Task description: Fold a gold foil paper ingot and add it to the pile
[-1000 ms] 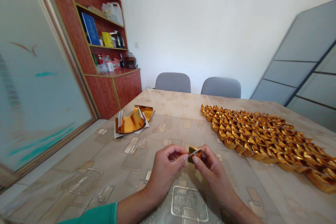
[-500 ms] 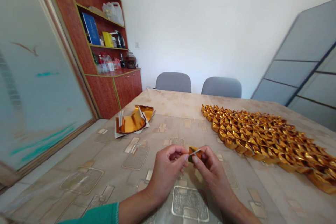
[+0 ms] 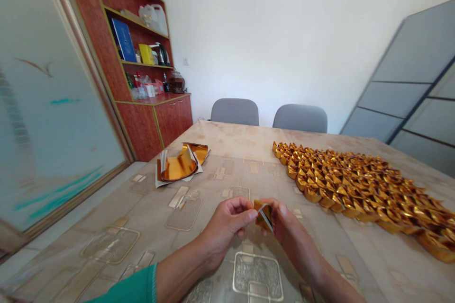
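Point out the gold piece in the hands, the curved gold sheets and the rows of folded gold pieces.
Gold piece (image 3: 263,215): head view, near its middle.
Curved gold sheets (image 3: 178,165): head view, shiny curved face.
Folded gold pieces (image 3: 355,191): head view, middle of the rows.

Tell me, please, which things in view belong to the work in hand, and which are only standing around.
Probably belonging:
gold piece, held by left hand and right hand
gold sheets, loosely stacked
folded gold shapes, in rows

Probably only around:
chairs
cabinet
kettle
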Motion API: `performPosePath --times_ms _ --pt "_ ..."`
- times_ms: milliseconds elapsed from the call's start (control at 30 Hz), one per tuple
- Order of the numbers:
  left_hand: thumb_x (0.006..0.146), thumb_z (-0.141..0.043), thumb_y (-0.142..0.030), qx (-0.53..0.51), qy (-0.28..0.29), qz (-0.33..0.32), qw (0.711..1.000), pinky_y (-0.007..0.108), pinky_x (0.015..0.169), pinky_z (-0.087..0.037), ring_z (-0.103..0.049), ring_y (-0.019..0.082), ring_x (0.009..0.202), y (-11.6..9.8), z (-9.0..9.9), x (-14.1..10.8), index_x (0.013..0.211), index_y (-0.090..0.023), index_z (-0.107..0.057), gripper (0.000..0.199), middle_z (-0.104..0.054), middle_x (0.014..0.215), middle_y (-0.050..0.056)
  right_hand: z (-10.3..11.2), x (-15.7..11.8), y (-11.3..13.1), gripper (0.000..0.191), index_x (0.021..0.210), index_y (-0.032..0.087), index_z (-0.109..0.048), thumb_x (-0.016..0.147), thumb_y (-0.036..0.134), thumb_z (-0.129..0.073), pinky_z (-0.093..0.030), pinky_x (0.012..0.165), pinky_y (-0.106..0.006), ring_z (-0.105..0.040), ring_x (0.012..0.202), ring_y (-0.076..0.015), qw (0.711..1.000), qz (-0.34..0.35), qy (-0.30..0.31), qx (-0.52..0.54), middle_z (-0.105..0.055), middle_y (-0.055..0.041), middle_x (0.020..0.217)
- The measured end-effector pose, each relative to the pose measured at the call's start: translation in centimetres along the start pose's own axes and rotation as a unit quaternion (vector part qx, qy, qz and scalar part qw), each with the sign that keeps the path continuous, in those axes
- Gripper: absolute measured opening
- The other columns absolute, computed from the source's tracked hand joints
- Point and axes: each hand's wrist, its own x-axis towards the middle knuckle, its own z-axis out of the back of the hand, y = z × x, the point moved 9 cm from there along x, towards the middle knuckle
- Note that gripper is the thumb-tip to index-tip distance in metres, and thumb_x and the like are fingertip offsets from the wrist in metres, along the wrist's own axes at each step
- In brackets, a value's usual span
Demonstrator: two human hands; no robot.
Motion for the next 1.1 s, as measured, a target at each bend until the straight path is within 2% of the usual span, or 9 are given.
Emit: performPosePath --times_ms 133,267,367,500,600,700,900,1100 --pt "0.063 -0.076 -0.035 -0.004 0.019 0.024 1.000 0.019 0.047 -0.021 -0.034 0.004 0.049 0.0 -0.5 -0.5 0.070 -0.015 -0.059 0.027 -0.052 0.061 -0.005 0.1 -0.1 -0.4 0.035 0.086 0.021 -0.061 0.083 0.054 -0.052 -0.037 0.068 -0.028 -0.046 0.074 -0.0149 0.998 -0.047 0.017 0.042 -0.054 -0.0025 0.081" --pt "0.061 -0.079 -0.031 -0.021 0.032 0.056 0.998 0.019 0.046 -0.018 -0.035 0.004 0.050 0.5 -0.8 -0.8 0.070 -0.015 -0.059 0.027 -0.051 0.060 -0.005 -0.3 -0.4 -0.8 0.034 0.075 0.019 -0.060 0.077 0.053 -0.060 -0.035 0.063 -0.025 -0.043 0.066 -0.0119 0.993 -0.080 0.035 0.080 -0.050 -0.0002 0.071" --pt "0.060 -0.080 -0.032 -0.065 0.079 0.109 0.989 0.019 0.046 -0.016 -0.036 0.003 0.050 1.4 -1.6 -1.2 0.071 -0.015 -0.059 0.029 -0.052 0.062 -0.004 -0.8 -0.8 -1.1 0.030 0.075 0.019 -0.057 0.077 0.049 -0.064 -0.034 0.059 -0.023 -0.041 0.060 -0.0091 0.987 -0.105 0.052 0.112 -0.048 0.0024 0.066" --pt "0.058 -0.082 -0.033 -0.113 0.123 0.149 0.975 0.019 0.046 -0.016 -0.037 0.003 0.049 2.0 -2.4 -1.8 0.072 -0.015 -0.059 0.032 -0.050 0.061 -0.004 -1.7 -1.2 -1.4 0.030 0.075 0.020 -0.053 0.076 0.047 -0.066 -0.024 0.044 -0.019 -0.027 0.042 -0.0040 0.974 -0.138 0.100 0.150 -0.038 0.0092 0.049" --pt "0.059 -0.081 -0.032 -0.122 0.135 0.155 0.971 0.018 0.049 -0.021 -0.041 0.005 0.054 2.1 -2.7 -2.1 0.076 -0.016 -0.061 0.031 -0.051 0.066 -0.002 -2.0 -1.5 -1.3 0.031 0.076 0.020 -0.052 0.076 0.047 -0.066 -0.014 0.036 -0.018 -0.017 0.033 -0.0020 0.965 -0.145 0.132 0.172 -0.032 0.0131 0.038" --pt "0.059 -0.081 -0.030 -0.129 0.149 0.153 0.968 0.019 0.051 -0.025 -0.044 0.006 0.059 2.2 -3.0 -2.4 0.078 -0.015 -0.061 0.032 -0.053 0.070 0.000 -2.0 -1.7 -1.2 0.031 0.077 0.020 -0.051 0.077 0.048 -0.065 -0.012 0.033 -0.017 -0.015 0.029 -0.0009 0.961 -0.142 0.145 0.190 -0.033 0.0144 0.036" --pt "0.063 -0.078 -0.023 -0.157 0.162 0.144 0.964 0.018 0.045 -0.013 -0.030 0.003 0.050 2.2 -3.1 -2.2 0.074 -0.014 -0.058 0.024 -0.044 0.063 -0.003 -1.9 -1.7 -1.2 0.029 0.077 0.019 -0.052 0.077 0.045 -0.066 -0.011 0.032 -0.016 -0.017 0.028 -0.0008 0.957 -0.129 0.164 0.200 -0.038 0.0134 0.037" --pt "0.061 -0.079 -0.027 -0.137 0.158 0.139 0.968 0.019 0.044 -0.011 -0.024 0.002 0.047 2.2 -3.0 -2.2 0.072 -0.015 -0.057 0.027 -0.039 0.059 -0.006 -2.2 -1.8 -0.3 0.028 0.085 0.016 -0.060 0.083 0.043 -0.060 -0.011 0.033 -0.016 -0.017 0.030 -0.0009 0.957 -0.110 0.171 0.205 -0.040 0.0114 0.038"
